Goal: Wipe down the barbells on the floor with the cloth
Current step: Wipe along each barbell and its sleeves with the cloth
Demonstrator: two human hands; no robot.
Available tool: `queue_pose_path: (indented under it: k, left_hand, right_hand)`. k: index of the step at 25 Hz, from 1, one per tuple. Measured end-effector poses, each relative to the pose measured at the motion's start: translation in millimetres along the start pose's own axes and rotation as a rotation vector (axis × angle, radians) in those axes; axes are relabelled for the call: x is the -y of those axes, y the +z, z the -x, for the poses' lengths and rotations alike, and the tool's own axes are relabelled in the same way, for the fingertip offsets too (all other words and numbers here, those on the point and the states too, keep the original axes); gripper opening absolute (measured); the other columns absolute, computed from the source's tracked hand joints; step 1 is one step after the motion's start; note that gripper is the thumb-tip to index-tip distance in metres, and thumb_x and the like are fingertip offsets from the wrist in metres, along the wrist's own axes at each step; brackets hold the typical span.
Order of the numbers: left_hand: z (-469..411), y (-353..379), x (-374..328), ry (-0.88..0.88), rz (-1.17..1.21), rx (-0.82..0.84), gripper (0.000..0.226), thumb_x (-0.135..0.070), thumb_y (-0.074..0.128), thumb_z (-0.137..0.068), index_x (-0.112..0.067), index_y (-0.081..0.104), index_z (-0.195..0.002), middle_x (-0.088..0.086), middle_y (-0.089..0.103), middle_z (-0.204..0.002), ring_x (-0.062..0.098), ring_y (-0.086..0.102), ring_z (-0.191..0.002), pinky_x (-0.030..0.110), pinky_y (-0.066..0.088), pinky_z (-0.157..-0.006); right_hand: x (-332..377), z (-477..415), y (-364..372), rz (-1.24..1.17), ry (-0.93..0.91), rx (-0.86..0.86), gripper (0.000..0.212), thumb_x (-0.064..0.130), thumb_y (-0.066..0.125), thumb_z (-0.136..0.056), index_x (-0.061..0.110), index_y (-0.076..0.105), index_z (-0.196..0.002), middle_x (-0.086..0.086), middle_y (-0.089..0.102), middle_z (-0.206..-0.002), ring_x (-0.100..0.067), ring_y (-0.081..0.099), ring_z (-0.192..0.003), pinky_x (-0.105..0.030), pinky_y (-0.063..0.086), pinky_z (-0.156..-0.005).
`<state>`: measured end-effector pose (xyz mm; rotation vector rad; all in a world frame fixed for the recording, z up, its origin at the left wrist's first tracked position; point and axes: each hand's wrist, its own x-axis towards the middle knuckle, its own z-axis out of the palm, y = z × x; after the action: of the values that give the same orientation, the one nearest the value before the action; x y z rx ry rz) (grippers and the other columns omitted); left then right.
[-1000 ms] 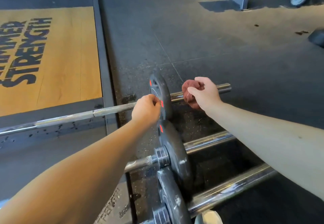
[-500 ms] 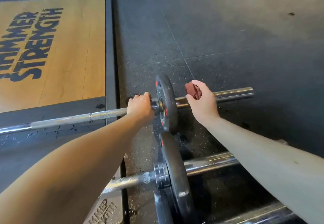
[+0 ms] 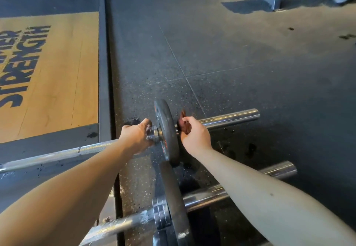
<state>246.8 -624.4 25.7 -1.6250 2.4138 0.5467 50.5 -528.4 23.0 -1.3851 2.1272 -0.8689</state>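
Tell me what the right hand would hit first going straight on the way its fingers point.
Probably the black round weight plate: the right hand, gripping the reddish-brown cloth, points at its face.

wooden platform [image 3: 63,68] | black print "STRENGTH" | word above cut off at edge

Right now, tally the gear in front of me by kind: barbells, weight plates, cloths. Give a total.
Chrome steel barbells: 2, the far barbell and the near barbell
Black round weight plates: 2, the far plate and the near plate
Red-brown cloth: 1
Total: 5
A dark edge at the bottom of the view may be another plate; cannot tell.
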Motion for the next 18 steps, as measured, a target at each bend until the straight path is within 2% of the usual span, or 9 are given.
queue_pose_path:
  k: [4,7,10,12,15,16,18]
  left_hand:
    - [10,12,-3,-0.005,-0.02,-0.051,0.065,-0.068,0.067,-0.083,-0.037,0.035,-0.131,-0.007,0.069,-0.104,0.025,0.063,-0.097,0.04,0.034,-0.095]
    - [16,22,-3,0.017,-0.02,-0.114,0.061,-0.075,0.055,-0.086,-0.037,0.034,-0.13,-0.005,0.07,-0.097,0.028,0.064,-0.097,0.042,0.035,-0.097]
    - [21,26,-4,0.04,-0.023,-0.133,0.058,-0.076,0.048,-0.088,-0.035,0.034,-0.128,-0.003,0.071,-0.095,0.029,0.065,-0.097,0.043,0.036,-0.098]
    - [23,24,-7,0.039,-0.009,-0.119,0.052,-0.07,0.052,-0.091,-0.034,0.035,-0.125,-0.003,0.068,-0.09,0.029,0.064,-0.093,0.042,0.036,-0.096]
    - [23,18,-14,0.037,-0.024,-0.128,0.041,-0.058,0.055,-0.096,-0.03,0.035,-0.117,-0.003,0.065,-0.081,0.029,0.061,-0.085,0.042,0.035,-0.089]
    - [22,17,-15,0.034,-0.032,-0.118,0.038,-0.055,0.056,-0.097,-0.029,0.034,-0.113,-0.003,0.065,-0.078,0.029,0.06,-0.082,0.041,0.034,-0.087]
    - [19,18,-15,0.024,-0.056,-0.093,0.035,-0.049,0.057,-0.097,-0.028,0.031,-0.106,-0.003,0.064,-0.075,0.028,0.06,-0.078,0.041,0.033,-0.083]
  right_hand:
    - [-11,16,-7,-0.02,-0.006,0.042,0.047,0.017,0.073,-0.091,0.025,0.058,-0.135,0.004,0.066,-0.128,-0.019,0.06,-0.122,-0.033,0.049,-0.106]
    - [-20,19,-8,-0.067,-0.013,0.066,0.048,0.017,0.071,-0.093,0.026,0.058,-0.138,0.003,0.065,-0.133,-0.019,0.058,-0.126,-0.032,0.045,-0.11]
    - [-21,15,-1,-0.091,-0.105,0.064,0.047,0.011,0.069,-0.093,0.022,0.061,-0.138,0.002,0.063,-0.137,-0.017,0.053,-0.133,-0.032,0.039,-0.115]
    - [-27,8,4,0.041,-0.245,0.123,0.045,0.008,0.067,-0.092,0.02,0.063,-0.135,0.0,0.062,-0.139,-0.018,0.049,-0.138,-0.041,0.037,-0.117]
    - [-59,-2,-13,0.3,-0.417,0.137,0.04,0.009,0.065,-0.094,0.017,0.065,-0.132,-0.001,0.059,-0.145,-0.02,0.046,-0.141,-0.043,0.033,-0.115]
    - [-73,-8,-27,0.355,-0.372,0.077,0.038,0.012,0.062,-0.097,0.018,0.064,-0.134,0.0,0.057,-0.147,-0.02,0.045,-0.142,-0.043,0.032,-0.115]
    - [-92,-19,-55,0.458,-0.124,-0.064,0.035,0.023,0.054,-0.104,0.022,0.059,-0.138,0.002,0.053,-0.15,-0.018,0.041,-0.144,-0.043,0.029,-0.117]
